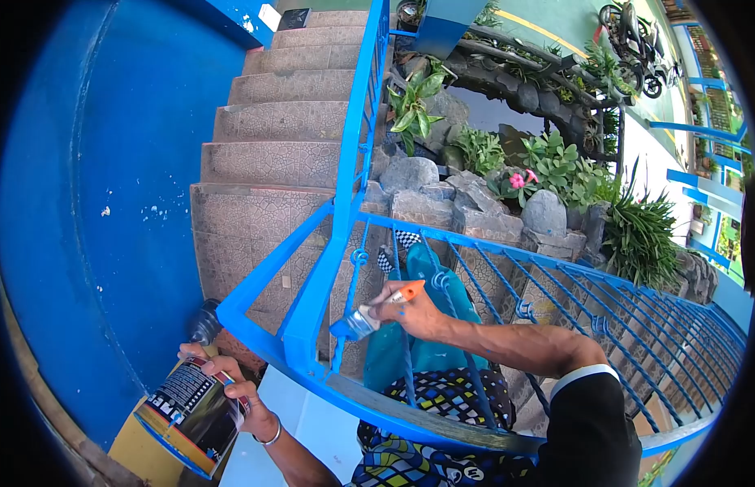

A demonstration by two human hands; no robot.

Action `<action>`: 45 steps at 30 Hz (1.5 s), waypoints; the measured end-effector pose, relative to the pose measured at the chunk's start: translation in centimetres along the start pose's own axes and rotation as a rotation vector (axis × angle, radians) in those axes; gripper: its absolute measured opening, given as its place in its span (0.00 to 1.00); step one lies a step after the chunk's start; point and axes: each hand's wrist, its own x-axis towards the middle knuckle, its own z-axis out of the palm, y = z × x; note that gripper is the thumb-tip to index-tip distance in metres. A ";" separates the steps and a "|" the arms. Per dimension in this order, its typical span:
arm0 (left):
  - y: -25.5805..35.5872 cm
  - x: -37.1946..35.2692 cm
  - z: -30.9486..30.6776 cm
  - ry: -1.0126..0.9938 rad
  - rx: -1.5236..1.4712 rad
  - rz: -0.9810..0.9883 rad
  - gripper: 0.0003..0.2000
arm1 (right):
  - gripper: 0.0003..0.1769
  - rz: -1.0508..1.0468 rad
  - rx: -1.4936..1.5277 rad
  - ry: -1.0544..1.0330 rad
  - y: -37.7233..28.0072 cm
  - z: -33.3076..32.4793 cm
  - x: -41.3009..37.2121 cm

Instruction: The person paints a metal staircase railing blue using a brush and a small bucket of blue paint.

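Observation:
My left hand (235,388) is wrapped round a paint can (187,414) with a dark printed label, which tilts at the lower left beside the blue wall. What the can holds is hidden from this side. In my right hand (406,310) is a paintbrush (363,323) with an orange handle end and blue-coated bristles. The bristle tip lies at a twisted baluster (338,357) of the blue railing (337,243), and seems to touch it. My right forearm passes over the railing's bars.
Brown patterned stairs (284,126) run along the blue wall (150,122), which has pale chipped spots. A clear plastic container (205,321) stands by the railing corner. Beyond the railing are rocks (410,173), plants (556,166) and a small pond (499,114). A motorcycle (629,40) is parked farther off.

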 end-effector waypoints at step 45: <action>1.8 -2.2 -0.3 0.005 -0.027 0.065 0.40 | 0.17 -0.151 -0.738 -0.541 -9.3 3.4 4.0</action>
